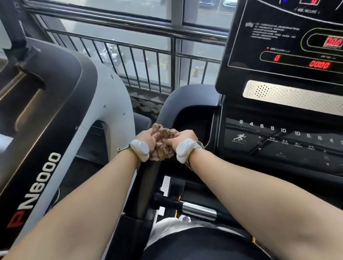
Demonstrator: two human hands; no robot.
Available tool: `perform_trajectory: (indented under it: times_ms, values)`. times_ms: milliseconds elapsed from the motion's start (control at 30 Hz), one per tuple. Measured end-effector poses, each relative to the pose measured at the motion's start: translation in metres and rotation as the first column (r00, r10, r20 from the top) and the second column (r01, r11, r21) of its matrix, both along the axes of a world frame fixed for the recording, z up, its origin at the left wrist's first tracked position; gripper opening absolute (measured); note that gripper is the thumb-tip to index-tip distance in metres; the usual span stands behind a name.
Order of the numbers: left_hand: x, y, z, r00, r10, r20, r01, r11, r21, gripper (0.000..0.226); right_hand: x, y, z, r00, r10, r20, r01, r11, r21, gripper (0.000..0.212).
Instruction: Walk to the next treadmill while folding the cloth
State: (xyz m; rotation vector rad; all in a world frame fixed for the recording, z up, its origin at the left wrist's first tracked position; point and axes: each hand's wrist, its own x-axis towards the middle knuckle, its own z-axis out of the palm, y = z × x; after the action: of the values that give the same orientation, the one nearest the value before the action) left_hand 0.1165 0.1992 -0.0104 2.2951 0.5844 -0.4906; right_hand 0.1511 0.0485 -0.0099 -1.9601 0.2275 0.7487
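A crumpled brown and beige cloth (164,144) is bunched between both hands over the dark left handrail (177,106) of a treadmill. My left hand (146,137) grips the cloth's left side with curled fingers. My right hand (180,138) pinches its right side. Each wrist carries a white device on a strap. The lower end of the cloth hangs between the wrists.
The treadmill's black console (291,44) with red digits and a row of speed buttons (290,139) stands at the right. A second grey treadmill marked N6000 (46,172) is close on the left. A metal railing (144,56) and windows lie ahead.
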Motion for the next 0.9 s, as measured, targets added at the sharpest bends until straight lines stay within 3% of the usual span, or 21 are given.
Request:
perform_trajectory:
  times_ms: [133, 300, 433, 567, 767, 900]
  values:
    - [-0.023, 0.0, -0.001, 0.999, 0.047, 0.002, -0.047, 0.999, -0.025, 0.041, -0.021, -0.005, 0.006, 1.0, -0.001, -0.009, 0.002, 0.995, 0.095, 0.022]
    - [-0.06, -0.008, 0.004, 0.994, 0.101, 0.036, -0.1, 0.994, -0.047, 0.035, -0.053, -0.009, -0.001, 0.991, 0.094, -0.092, -0.085, 0.991, 0.099, 0.029]
    - [-0.091, -0.017, 0.014, 0.995, 0.097, 0.023, -0.097, 0.995, 0.022, 0.036, -0.077, -0.005, -0.026, 0.977, 0.167, -0.135, -0.158, 0.985, 0.074, 0.064]
    - [-0.133, -0.022, 0.013, 0.986, 0.156, 0.053, -0.157, 0.988, 0.012, 0.031, -0.114, -0.007, -0.026, 0.969, 0.18, -0.169, -0.155, 0.976, 0.151, 0.058]
    - [-0.183, -0.027, 0.015, 0.984, 0.168, 0.052, -0.168, 0.986, 0.011, 0.034, -0.156, -0.014, 0.002, 0.972, 0.19, -0.141, -0.172, 0.976, 0.131, 0.024]
    - [-0.219, -0.026, 0.011, 0.983, 0.182, 0.028, -0.183, 0.982, 0.039, 0.038, -0.189, -0.02, -0.003, 0.953, 0.279, -0.118, -0.266, 0.957, 0.114, 0.031]
